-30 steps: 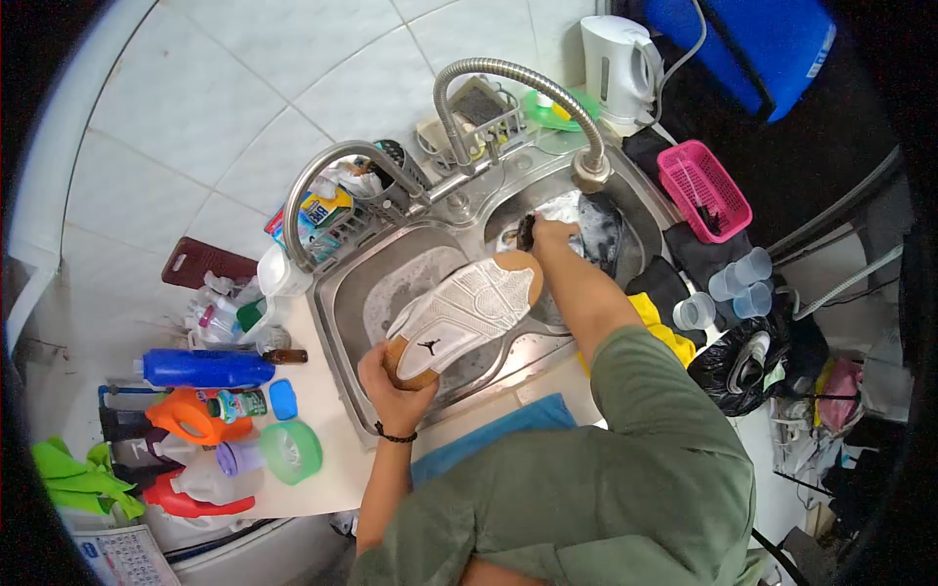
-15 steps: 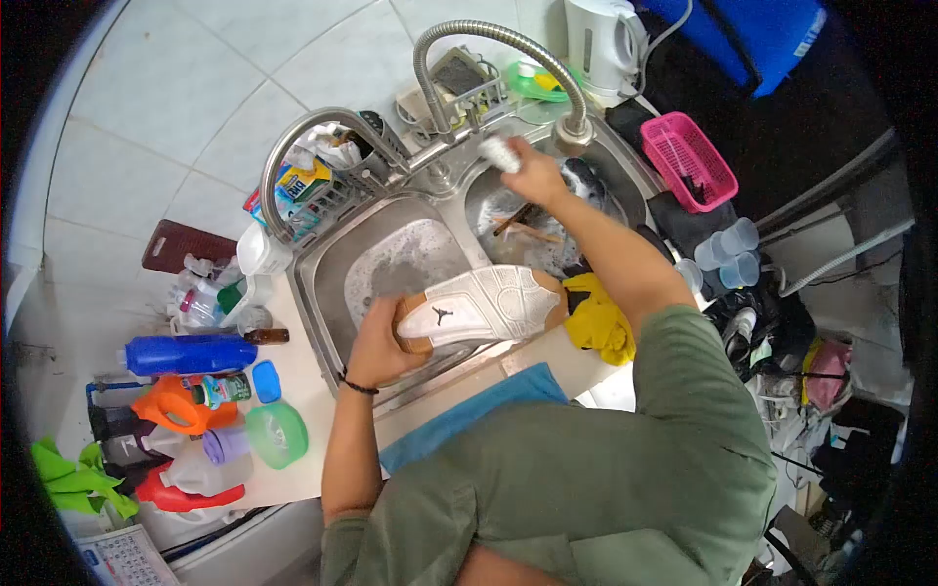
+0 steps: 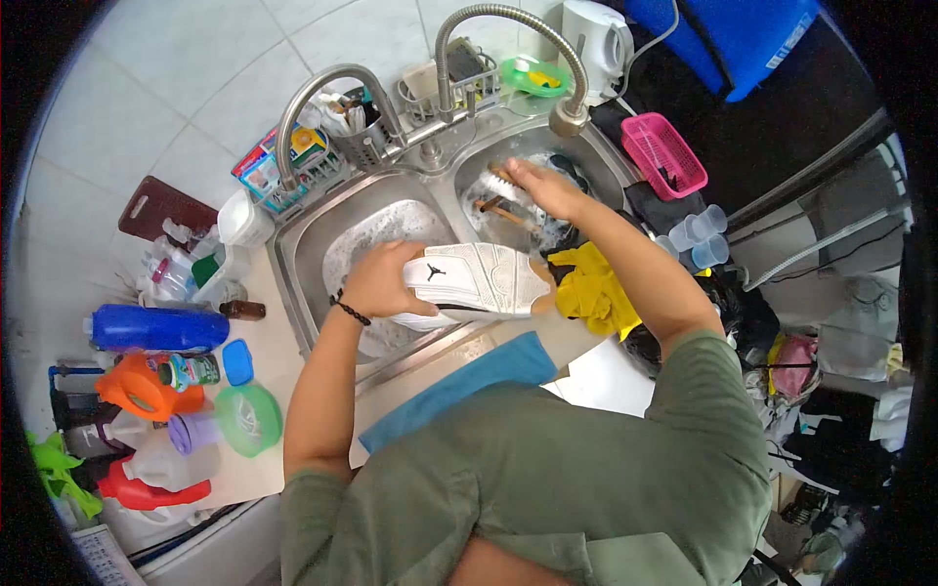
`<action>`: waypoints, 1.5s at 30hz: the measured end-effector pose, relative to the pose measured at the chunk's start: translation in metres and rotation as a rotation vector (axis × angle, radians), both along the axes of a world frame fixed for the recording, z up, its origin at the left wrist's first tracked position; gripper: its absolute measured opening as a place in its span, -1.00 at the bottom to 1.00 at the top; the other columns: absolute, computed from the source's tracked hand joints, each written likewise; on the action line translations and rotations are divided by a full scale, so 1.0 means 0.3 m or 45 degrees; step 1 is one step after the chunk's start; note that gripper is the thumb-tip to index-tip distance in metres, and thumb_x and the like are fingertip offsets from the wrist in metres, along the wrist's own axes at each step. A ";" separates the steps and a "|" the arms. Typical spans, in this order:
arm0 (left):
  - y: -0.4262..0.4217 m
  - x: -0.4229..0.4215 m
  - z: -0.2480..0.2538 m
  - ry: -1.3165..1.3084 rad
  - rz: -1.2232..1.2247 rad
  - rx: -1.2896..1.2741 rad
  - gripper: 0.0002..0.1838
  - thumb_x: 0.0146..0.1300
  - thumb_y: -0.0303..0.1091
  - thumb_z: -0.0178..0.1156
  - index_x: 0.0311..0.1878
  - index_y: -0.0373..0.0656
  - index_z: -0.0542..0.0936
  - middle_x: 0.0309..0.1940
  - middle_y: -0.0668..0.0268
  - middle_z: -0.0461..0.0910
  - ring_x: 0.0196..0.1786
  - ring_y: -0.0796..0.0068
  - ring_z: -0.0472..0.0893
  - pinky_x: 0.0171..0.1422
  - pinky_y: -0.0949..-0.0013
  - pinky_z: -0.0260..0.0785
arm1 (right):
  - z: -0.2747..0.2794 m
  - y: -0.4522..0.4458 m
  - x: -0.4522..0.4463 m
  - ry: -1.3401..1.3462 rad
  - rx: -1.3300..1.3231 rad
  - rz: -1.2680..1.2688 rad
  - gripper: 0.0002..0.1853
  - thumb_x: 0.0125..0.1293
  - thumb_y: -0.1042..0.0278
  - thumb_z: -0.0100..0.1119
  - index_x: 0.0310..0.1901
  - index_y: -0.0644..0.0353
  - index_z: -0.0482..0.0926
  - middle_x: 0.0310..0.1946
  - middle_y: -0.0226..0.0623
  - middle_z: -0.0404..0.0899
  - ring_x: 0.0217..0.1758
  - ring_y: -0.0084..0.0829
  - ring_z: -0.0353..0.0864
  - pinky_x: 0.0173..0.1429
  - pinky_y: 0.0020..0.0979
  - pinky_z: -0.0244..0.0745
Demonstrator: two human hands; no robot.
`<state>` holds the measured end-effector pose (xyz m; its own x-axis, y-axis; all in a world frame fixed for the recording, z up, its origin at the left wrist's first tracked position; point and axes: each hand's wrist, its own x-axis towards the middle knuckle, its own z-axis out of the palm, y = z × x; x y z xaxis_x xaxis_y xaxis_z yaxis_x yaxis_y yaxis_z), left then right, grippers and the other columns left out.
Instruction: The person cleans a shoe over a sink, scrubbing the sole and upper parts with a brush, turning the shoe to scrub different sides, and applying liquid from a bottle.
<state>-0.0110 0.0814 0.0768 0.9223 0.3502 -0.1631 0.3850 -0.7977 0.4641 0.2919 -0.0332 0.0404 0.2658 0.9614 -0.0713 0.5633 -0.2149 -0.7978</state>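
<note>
My left hand (image 3: 379, 281) is closed around one end of a white and tan sneaker (image 3: 481, 279), whose patterned sole with a dark emblem faces up. The shoe lies sideways above the front rim of the double sink (image 3: 445, 344). In my right hand (image 3: 549, 191) is a scrub brush (image 3: 502, 184) with white bristles and a brown back, above the right basin and apart from the shoe. Below the brush, brown-handled items (image 3: 508, 213) sit in sudsy water. Foamy water (image 3: 391, 227) also fills the left basin.
A yellow cloth (image 3: 593, 290) and a blue towel (image 3: 459, 389) lie along the front edge. Two curved faucets (image 3: 508, 12) arch over the basins. Bottles (image 3: 156, 328) and tubs crowd the left counter; a pink basket (image 3: 664, 153) and plastic cups (image 3: 699, 230) stand right.
My right hand has lowered the brush a little, and its bristles now show more clearly. The sneaker has turned slightly in my left hand. The whole view has shifted somewhat.
</note>
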 end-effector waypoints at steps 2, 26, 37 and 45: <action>0.025 0.008 0.008 0.084 -0.125 -0.038 -0.02 -0.40 0.04 0.60 0.24 -0.09 0.53 0.07 0.07 0.59 0.17 0.01 0.54 0.26 0.12 0.38 | 0.024 -0.022 -0.008 -0.191 -0.063 0.026 -0.23 0.45 -0.42 -0.41 0.26 0.03 0.53 0.20 -0.01 0.55 0.29 0.01 0.48 0.34 -0.16 0.33; -0.104 0.115 -0.099 0.108 -0.208 0.266 0.20 -0.53 0.52 0.47 0.23 -0.10 0.52 0.11 0.16 0.56 0.21 0.10 0.50 0.34 0.05 0.28 | -0.127 -0.068 -0.178 -0.579 0.505 0.858 -0.44 0.28 -0.37 -0.04 -0.43 -0.04 0.68 -0.42 -0.18 0.68 -0.39 -0.02 0.66 -0.26 -0.05 0.53; -0.111 0.106 -0.100 0.013 -0.252 0.282 0.17 -0.55 0.47 0.49 0.16 -0.16 0.54 0.04 0.13 0.56 0.16 0.07 0.52 0.31 0.08 0.30 | -0.080 0.003 -0.099 -0.749 0.112 0.607 -0.44 0.31 -0.32 -0.04 -0.52 -0.01 0.66 -0.54 -0.15 0.63 -0.47 0.00 0.62 -0.40 -0.06 0.50; -0.110 0.134 -0.062 0.221 -0.251 0.224 0.21 -0.52 0.47 0.49 0.24 -0.16 0.50 0.14 0.13 0.54 0.26 0.09 0.47 0.40 0.05 0.23 | -0.110 -0.036 -0.190 -0.552 0.582 0.945 -0.44 0.29 -0.33 -0.03 -0.56 0.00 0.60 -0.51 -0.19 0.67 -0.49 -0.10 0.65 -0.45 -0.11 0.50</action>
<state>0.0293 0.0485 0.0580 0.9390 0.2041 -0.2767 0.2761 -0.9271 0.2534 0.2350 -0.0439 0.0074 -0.5040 0.8054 0.3119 0.6948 0.5926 -0.4075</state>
